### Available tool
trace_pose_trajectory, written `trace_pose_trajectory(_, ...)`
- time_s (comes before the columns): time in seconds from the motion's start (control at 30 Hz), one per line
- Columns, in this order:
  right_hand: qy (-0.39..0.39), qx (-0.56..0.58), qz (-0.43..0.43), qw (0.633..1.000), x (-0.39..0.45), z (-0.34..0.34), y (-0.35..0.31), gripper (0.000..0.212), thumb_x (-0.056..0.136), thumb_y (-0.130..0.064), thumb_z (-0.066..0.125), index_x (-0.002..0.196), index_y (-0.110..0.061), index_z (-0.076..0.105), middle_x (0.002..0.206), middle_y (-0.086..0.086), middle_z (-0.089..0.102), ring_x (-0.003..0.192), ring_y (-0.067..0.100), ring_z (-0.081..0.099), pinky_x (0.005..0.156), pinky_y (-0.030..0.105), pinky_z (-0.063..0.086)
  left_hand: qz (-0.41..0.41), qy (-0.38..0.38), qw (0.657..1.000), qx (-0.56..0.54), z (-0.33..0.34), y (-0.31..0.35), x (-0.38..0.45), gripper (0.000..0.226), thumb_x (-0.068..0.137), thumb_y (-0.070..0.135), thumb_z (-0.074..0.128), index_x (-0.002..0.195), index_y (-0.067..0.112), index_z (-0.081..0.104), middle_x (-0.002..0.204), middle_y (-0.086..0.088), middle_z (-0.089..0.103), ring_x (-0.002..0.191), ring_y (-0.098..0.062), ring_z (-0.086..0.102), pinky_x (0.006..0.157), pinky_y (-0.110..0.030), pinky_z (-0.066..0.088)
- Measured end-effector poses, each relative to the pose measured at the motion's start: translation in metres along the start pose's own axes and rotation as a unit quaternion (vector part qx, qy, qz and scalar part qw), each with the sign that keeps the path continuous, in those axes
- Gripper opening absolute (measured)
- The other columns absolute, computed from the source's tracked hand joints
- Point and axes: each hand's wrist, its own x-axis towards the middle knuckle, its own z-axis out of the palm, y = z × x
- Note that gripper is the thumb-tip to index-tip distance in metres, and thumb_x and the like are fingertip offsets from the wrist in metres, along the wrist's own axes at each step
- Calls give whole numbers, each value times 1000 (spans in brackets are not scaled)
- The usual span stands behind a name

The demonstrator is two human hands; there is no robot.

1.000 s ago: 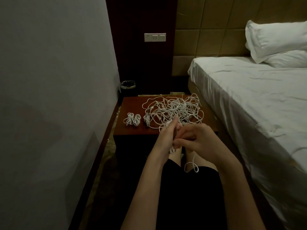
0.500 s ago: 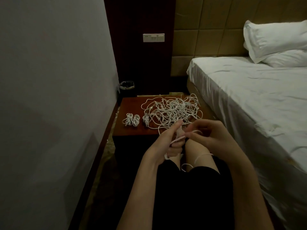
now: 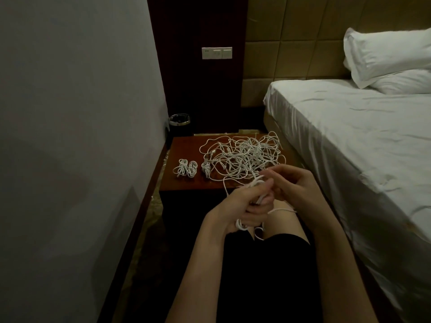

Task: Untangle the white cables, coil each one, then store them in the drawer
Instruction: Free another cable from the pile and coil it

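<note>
Currently the coiling step is in hand: the left hand point(image 3: 247, 201) grips a part-wound white cable point(image 3: 256, 183), the right hand point(image 3: 291, 185) apparently pinches its strand near the worktop point(image 3: 186, 183); next, wrap the tail.

Looks like a hotel room or a bedroom done up like one. Right side of the frame is a bed point(image 3: 349, 136) with plain white sheets and two white pillows point(image 3: 387, 59) stacked against a tan padded headboard point(image 3: 291, 54). Dark wood panel at top centre carries a switch-and-socket plate point(image 3: 217, 53). Below it, a low reddish-brown nightstand point(image 3: 184, 185), with a small black bin point(image 3: 179, 123) tucked behind by the wall.
</note>
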Motion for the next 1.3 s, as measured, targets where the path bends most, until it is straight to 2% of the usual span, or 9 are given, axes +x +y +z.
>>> trace_pose_trajectory(0.27, 58, -152, -45, 986, 0, 7, -7, 8, 82, -7, 71, 89, -12, 73, 81, -6, 71, 68, 3, 66, 62, 11, 50, 97, 179, 979, -3, -9, 0, 5, 49, 102, 48, 26, 126, 14, 53, 56, 3, 44, 42, -5, 36, 41, -16, 32)
trace_pose_trajectory(0.43, 11, -208, -28, 978, 3, 20, 4, 13, 81, -11, 73, 84, -23, 74, 82, -8, 71, 74, 4, 67, 70, 17, 53, 141, 206, 967, -59, -4, 2, 9, 55, 103, 44, 23, 108, 8, 64, 104, -5, 71, 98, -16, 69, 91, -32, 54)
trace_pose_trajectory(0.6, -20, -119, -4, 993, 3, 19, 8, 7, 86, -7, 68, 87, -13, 71, 80, 4, 72, 67, 14, 64, 58, 22, 50, 225, 243, 907, -262, -6, 10, 7, 53, 102, 45, 30, 61, 15, 46, 50, 2, 52, 60, -16, 67, 78, -34, 51)
trace_pose_trajectory(0.7, -44, -112, 4, 993, 3, 12, 2, 9, 89, -10, 63, 96, -13, 68, 85, 12, 70, 59, 8, 58, 53, 16, 45, 255, 265, 876, -313, -10, 16, 1, 47, 102, 44, 34, 63, 17, 39, 39, 8, 33, 30, -3, 35, 41, -18, 42)
trace_pose_trajectory(0.83, -113, -190, 39, 975, 0, 21, -3, 23, 88, -31, 66, 110, -25, 62, 103, -9, 67, 81, 9, 66, 70, 24, 55, 264, 308, 897, -178, -4, 15, 3, 48, 102, 44, 32, 63, 16, 36, 41, 7, 34, 35, -5, 35, 45, -18, 39)
trace_pose_trajectory(0.93, -111, -270, 47, 955, -2, 32, -4, 45, 83, -36, 67, 124, -27, 50, 112, -15, 61, 101, 7, 61, 92, 35, 51, 273, 320, 907, -26, 2, 15, 7, 50, 102, 46, 27, 62, 18, 36, 72, 1, 70, 77, -12, 67, 85, -30, 49)
trace_pose_trajectory(1.0, -127, -277, 35, 952, -3, 36, -7, 45, 83, -30, 66, 124, -22, 49, 107, -9, 63, 96, 7, 62, 90, 40, 52, 269, 307, 912, 35, 5, 15, 7, 50, 97, 52, 26, 63, 19, 40, 107, 3, 73, 109, -7, 63, 106, -35, 36)
trace_pose_trajectory(1.17, -51, -404, 9, 913, -5, 45, -6, 40, 94, -30, 55, 131, -22, 42, 105, -2, 65, 91, 13, 63, 84, 36, 54, 195, 261, 942, 88, 12, 13, 8, 58, 87, 62, 27, 100, 26, 71, 122, 16, 65, 114, 7, 54, 100, -24, 39)
trace_pose_trajectory(1.3, 6, -428, 22, 904, -3, 54, -5, 29, 101, -34, 40, 121, -16, 51, 102, 6, 65, 91, 24, 62, 80, 45, 51, 190, 284, 932, 124, 9, 16, 8, 49, 101, 43, 35, 81, 14, 69, 113, 10, 69, 112, 3, 59, 93, -16, 41)
